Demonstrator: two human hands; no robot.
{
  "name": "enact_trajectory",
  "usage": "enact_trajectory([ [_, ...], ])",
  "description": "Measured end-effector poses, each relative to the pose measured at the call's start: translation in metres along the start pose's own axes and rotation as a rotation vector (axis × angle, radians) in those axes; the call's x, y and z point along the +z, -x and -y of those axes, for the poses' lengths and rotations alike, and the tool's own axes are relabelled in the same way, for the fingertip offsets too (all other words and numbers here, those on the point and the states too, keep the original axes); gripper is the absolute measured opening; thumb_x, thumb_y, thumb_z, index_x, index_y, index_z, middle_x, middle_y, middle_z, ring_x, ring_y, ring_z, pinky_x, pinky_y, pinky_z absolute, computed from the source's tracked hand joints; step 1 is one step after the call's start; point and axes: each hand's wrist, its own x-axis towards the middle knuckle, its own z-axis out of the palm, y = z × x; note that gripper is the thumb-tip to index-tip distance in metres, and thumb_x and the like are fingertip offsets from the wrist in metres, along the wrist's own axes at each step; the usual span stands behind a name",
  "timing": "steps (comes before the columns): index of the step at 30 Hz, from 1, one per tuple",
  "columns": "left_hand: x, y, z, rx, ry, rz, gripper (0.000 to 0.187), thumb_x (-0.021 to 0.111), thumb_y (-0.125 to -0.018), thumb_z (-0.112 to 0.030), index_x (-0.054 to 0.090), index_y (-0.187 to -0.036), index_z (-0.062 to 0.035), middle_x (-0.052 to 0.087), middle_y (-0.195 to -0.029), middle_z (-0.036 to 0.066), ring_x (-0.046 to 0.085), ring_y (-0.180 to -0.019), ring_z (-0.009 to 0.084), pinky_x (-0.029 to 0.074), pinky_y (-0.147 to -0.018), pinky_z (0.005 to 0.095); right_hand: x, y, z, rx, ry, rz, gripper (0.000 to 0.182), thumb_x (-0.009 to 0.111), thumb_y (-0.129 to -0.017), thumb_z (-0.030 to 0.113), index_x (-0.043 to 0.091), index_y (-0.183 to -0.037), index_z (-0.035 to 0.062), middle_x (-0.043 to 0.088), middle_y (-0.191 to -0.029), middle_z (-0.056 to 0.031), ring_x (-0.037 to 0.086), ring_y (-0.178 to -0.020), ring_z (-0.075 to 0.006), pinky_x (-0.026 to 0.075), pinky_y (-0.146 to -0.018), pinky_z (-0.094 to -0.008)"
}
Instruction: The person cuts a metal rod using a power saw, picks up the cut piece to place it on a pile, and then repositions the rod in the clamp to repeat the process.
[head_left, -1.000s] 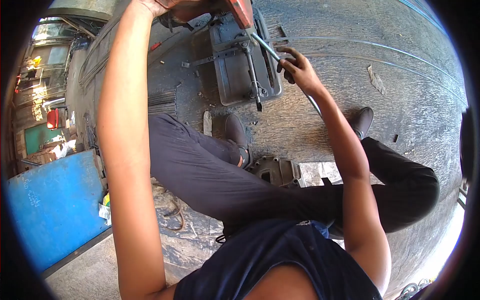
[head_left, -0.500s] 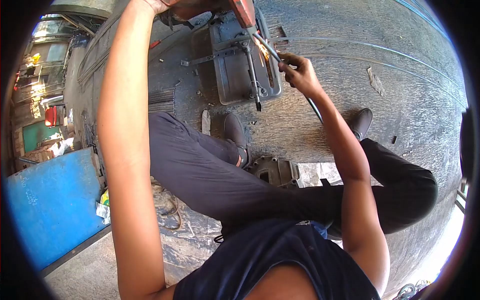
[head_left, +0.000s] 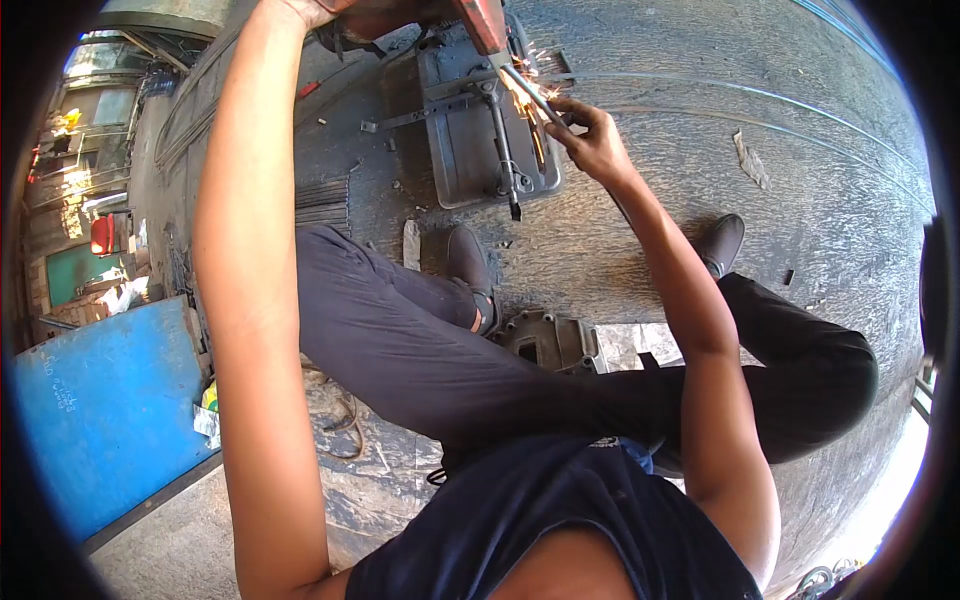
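Observation:
At the top edge, a red cut-off saw (head_left: 484,25) is lowered over its grey metal base (head_left: 455,165). My left hand (head_left: 312,8) is closed on the saw's upper part; the frame edge cuts off most of its fingers. A thin metal rod (head_left: 527,84) runs from the saw's guard back to my right hand (head_left: 597,143), whose fingers are wrapped around it. Orange sparks spray beside the rod, close to these fingers. On the base lies a clamp with a screw rod (head_left: 503,135). The cutting disc is hidden behind the guard.
My shoes (head_left: 468,258) stand either side of the base's near end. A metal housing (head_left: 545,340) lies between my legs. Long rods (head_left: 690,87) stretch across the floor on the right. A blue panel (head_left: 110,410) stands left, near a bundle of bars (head_left: 323,203).
The sparks have grown and spread toward my right hand. That hand has shifted slightly left and down with the rod. My left arm is almost unmoved.

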Motion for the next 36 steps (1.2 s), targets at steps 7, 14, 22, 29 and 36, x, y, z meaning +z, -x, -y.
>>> enact_trajectory([
  [7,0.0,0.002,0.0,-0.012,-0.002,0.004,0.039,0.059,-0.076,-0.035,0.063,-0.106,-0.0096,0.063,-0.096,0.012,0.06,-0.084,0.0296,0.053,-0.08,0.0517,-0.013,-0.004,0.011,0.26,-0.13,0.009,0.034,0.07,-0.087,0.012,0.063,-0.118,-0.0003,0.062,-0.074,-0.0002,0.057,-0.054,-0.0071,0.044,-0.042,-0.0224],
  [14,-0.003,-0.002,0.001,0.033,-0.02,0.086,0.039,0.059,-0.076,-0.035,0.063,-0.105,-0.0095,0.064,-0.097,0.012,0.06,-0.084,0.0299,0.052,-0.08,0.0522,-0.001,-0.01,-0.011,0.202,-0.089,-0.029,0.026,0.067,-0.088,0.012,0.067,-0.111,-0.0005,0.067,-0.079,-0.0074,0.064,-0.066,-0.0105,0.048,-0.047,-0.0252],
  [22,0.004,0.003,0.001,0.038,0.002,0.0,0.037,0.059,-0.077,-0.033,0.063,-0.105,-0.0094,0.064,-0.097,0.012,0.061,-0.085,0.0305,0.053,-0.08,0.052,-0.004,-0.004,0.009,0.235,-0.328,0.013,0.024,0.06,-0.094,0.014,0.065,-0.112,-0.0007,0.063,-0.074,-0.002,0.045,-0.053,-0.0028,0.033,-0.044,-0.0213],
  [29,-0.004,-0.002,0.0,0.028,-0.007,0.014,0.035,0.059,-0.077,-0.033,0.062,-0.102,-0.0086,0.064,-0.097,0.012,0.062,-0.083,0.0299,0.054,-0.077,0.0513,0.003,-0.008,-0.014,0.19,-0.192,0.009,0.025,0.059,-0.092,0.01,0.063,-0.115,0.0018,0.063,-0.073,-0.0024,0.047,-0.053,-0.0042,0.035,-0.045,-0.0219],
  [36,0.001,-0.001,0.001,0.069,0.018,0.012,0.034,0.059,-0.078,-0.032,0.062,-0.103,-0.0088,0.065,-0.091,0.012,0.063,-0.08,0.0308,0.054,-0.075,0.0528,-0.015,-0.001,-0.003,0.287,-0.39,0.184,0.027,0.066,-0.089,0.009,0.064,-0.115,0.0005,0.06,-0.072,-0.0013,0.051,-0.054,-0.006,0.04,-0.042,-0.0224],
])
